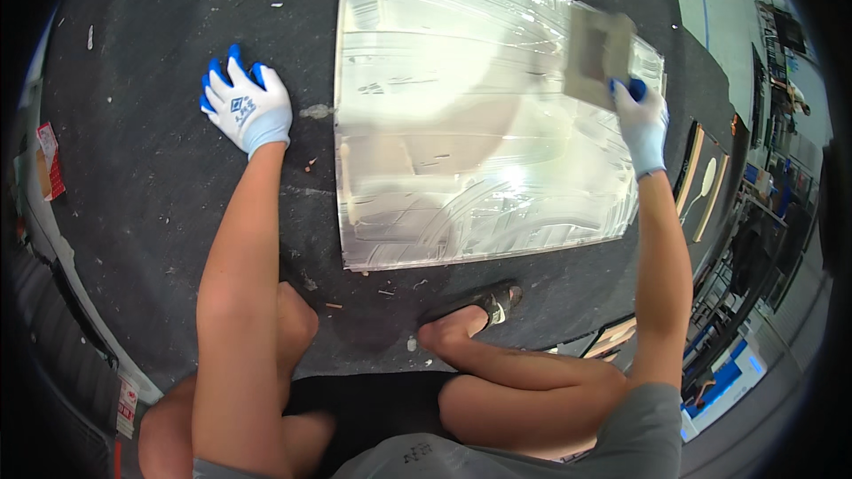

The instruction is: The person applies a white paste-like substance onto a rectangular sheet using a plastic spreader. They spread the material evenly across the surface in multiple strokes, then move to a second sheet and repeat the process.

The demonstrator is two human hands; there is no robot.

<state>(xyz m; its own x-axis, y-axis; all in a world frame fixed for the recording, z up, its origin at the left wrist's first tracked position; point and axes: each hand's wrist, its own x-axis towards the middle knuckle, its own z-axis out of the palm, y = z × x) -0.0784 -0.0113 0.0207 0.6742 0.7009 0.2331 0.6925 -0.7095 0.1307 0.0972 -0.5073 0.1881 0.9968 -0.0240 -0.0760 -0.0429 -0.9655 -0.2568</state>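
A large pale panel with a curved far edge lies flat on the dark floor covering, its surface glossy with streaks and swirls of a wet-looking coating. In a white glove with blue fingertips, my right hand grips a flat rectangular trowel over the panel's far right part. The trowel is blurred, and whether it touches the panel I cannot tell. My left hand, in a matching glove, leans on the dark covering left of the panel, fingers spread and holding nothing.
The dark floor covering carries scattered scraps and flecks. A red and white box is at the far left. Right of the panel lie wooden strips and a pale spoon-shaped piece. My sandalled foot stands near the panel's near edge.
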